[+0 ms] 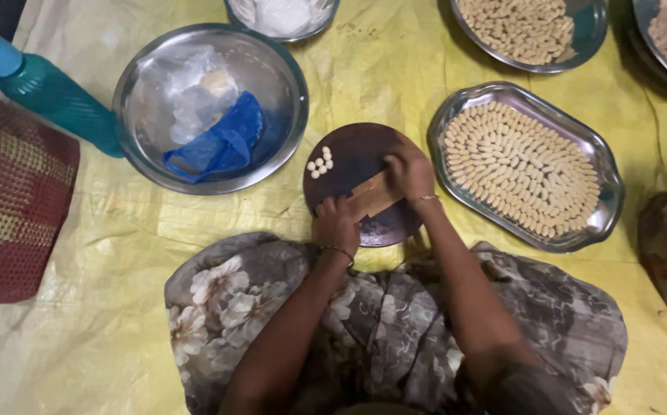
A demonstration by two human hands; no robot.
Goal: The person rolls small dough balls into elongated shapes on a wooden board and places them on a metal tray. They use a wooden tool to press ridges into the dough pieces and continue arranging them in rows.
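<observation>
- Two hands work over a round dark board (360, 165) that lies on the yellow sheet (103, 307) just ahead of the person's lap.
- Left hand (336, 224) rests at the board's near edge, fingers curled down onto the low end of a small wooden tool (372, 196); it looks closed on the tool, though the fingertips are hidden.
- Right hand (408, 170) curls over the tool's far end, fingers bent and pressed down; whether a dough piece sits under them cannot be told.
- To do this well, I judge that the tool should stay flat and steady under the left hand while the right presses and rolls with even, light force, so each piece comes out alike.
- Six or so small pale dough pieces (320, 162) sit in a tight cluster on the board's left part, apart from both hands; they look round, smooth and uniform.
- Just to the right, an oblong steel tray (456, 115) holds many shaped pieces in neat rows.
- To the left stands a steel bowl (137, 77) with clear and blue plastic bags (222, 142) inside, and a teal bottle (49, 92) lies beyond it.
</observation>
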